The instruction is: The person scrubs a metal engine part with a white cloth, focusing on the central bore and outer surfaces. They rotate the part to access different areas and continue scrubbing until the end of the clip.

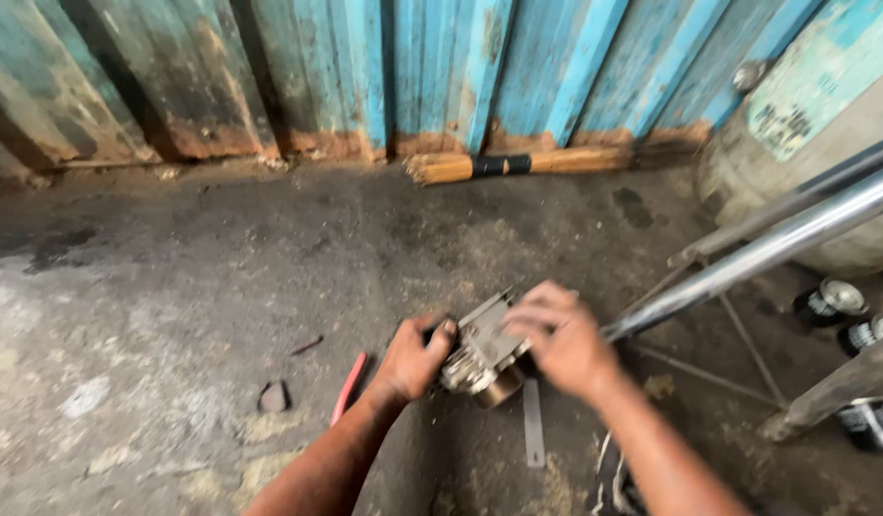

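A grey metal engine part, like a carburetor [483, 352], with a brass-coloured round end rests low over the dirty concrete floor [174, 306]. My left hand [413, 361] grips its left side. My right hand [563, 340] lies over its top right, fingers curled on it. A red-handled tool [349, 386] lies on the floor just left of my left wrist. A flat grey metal strip [534, 423] lies below the part.
A worn blue corrugated metal wall [413, 67] closes the back, with a straw broom [518, 164] along its foot. Chrome tubes [766, 250] slant in from the right. Small dark containers [828, 302] and a large pale drum [814, 124] stand at the right.
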